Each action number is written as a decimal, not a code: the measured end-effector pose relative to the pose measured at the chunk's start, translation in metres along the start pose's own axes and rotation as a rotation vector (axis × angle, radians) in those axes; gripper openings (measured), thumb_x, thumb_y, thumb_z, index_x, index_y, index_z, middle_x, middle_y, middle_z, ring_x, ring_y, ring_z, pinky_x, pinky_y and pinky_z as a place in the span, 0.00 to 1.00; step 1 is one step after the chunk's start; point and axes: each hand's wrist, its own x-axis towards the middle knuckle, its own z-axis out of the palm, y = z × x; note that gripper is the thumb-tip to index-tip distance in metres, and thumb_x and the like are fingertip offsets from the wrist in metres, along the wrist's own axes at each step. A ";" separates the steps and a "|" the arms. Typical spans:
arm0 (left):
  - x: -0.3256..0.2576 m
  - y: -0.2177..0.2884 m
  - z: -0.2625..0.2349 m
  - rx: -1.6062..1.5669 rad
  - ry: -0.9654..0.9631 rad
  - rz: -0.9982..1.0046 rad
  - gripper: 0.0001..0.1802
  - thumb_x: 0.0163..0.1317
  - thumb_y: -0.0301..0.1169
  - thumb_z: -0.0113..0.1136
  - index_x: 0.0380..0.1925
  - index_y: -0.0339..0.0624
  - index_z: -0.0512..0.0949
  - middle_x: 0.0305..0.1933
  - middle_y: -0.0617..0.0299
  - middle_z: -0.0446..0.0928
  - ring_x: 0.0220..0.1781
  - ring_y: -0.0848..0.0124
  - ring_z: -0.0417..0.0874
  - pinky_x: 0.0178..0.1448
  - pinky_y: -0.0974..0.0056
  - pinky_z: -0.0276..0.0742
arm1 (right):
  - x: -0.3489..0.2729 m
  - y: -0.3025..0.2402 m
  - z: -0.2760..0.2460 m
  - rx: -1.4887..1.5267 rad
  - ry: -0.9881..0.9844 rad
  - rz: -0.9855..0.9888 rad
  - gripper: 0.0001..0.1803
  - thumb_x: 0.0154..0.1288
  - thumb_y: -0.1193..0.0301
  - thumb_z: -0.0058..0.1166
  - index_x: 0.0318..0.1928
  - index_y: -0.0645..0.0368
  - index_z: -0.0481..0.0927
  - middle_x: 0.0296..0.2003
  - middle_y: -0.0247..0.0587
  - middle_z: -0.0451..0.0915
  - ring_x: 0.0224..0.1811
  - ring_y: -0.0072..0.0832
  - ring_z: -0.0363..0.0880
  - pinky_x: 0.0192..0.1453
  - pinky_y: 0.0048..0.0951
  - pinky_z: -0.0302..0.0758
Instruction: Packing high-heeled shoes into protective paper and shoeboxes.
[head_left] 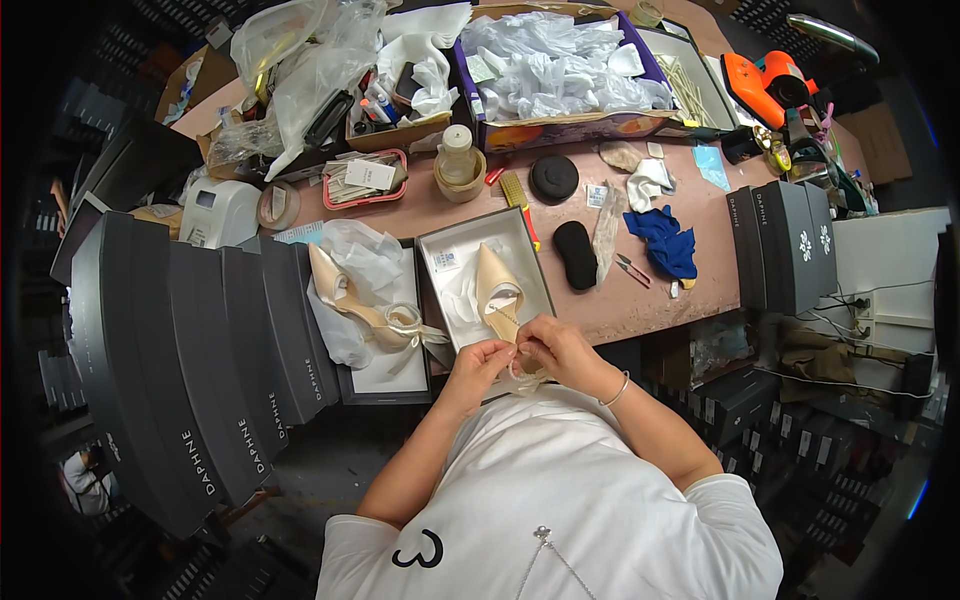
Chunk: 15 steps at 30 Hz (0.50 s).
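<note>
Head view: 2 bare hands work at the heel end of a beige shoe

The left hand (482,369) and the right hand (566,356) meet fingertip to fingertip, both pinched closed on the beige shoe (491,275) near its strap; exactly which part each grips is too small to tell. The shoe lies toe away from the person, over an open box (531,268) with a white inside.

Just left, a 2nd beige shoe (329,279) with a ribbon bow lies beside white tissue paper (362,253) in another box (383,381). Right of the hands, on the pinkish table (605,312), are a black oval object (574,255), small snips (632,270) and a blue cloth (663,243).
</note>
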 end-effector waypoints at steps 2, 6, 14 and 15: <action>-0.001 0.001 -0.002 -0.054 -0.012 -0.036 0.11 0.68 0.32 0.54 0.41 0.35 0.78 0.34 0.65 0.80 0.35 0.79 0.79 0.44 0.71 0.77 | 0.001 -0.002 -0.001 -0.018 -0.010 -0.028 0.05 0.60 0.79 0.54 0.38 0.63 0.76 0.34 0.47 0.76 0.36 0.43 0.78 0.42 0.34 0.74; -0.003 -0.002 -0.002 -0.107 -0.010 -0.075 0.11 0.68 0.31 0.53 0.42 0.35 0.78 0.36 0.64 0.80 0.37 0.78 0.80 0.45 0.70 0.78 | 0.002 -0.002 -0.001 -0.044 -0.023 -0.083 0.05 0.59 0.80 0.54 0.37 0.62 0.76 0.33 0.47 0.76 0.36 0.44 0.77 0.41 0.35 0.74; -0.003 -0.011 0.009 -0.200 0.049 0.021 0.10 0.69 0.29 0.51 0.40 0.34 0.77 0.37 0.62 0.80 0.36 0.76 0.81 0.45 0.69 0.78 | 0.001 -0.003 -0.001 0.089 -0.055 0.044 0.03 0.65 0.78 0.53 0.38 0.64 0.76 0.32 0.41 0.76 0.35 0.31 0.80 0.40 0.29 0.76; -0.005 -0.010 0.012 -0.207 0.064 0.035 0.10 0.69 0.29 0.50 0.40 0.34 0.77 0.36 0.61 0.80 0.36 0.77 0.80 0.45 0.70 0.78 | 0.001 -0.003 0.000 0.137 -0.063 0.088 0.03 0.66 0.78 0.52 0.39 0.64 0.76 0.32 0.40 0.76 0.35 0.28 0.81 0.40 0.27 0.77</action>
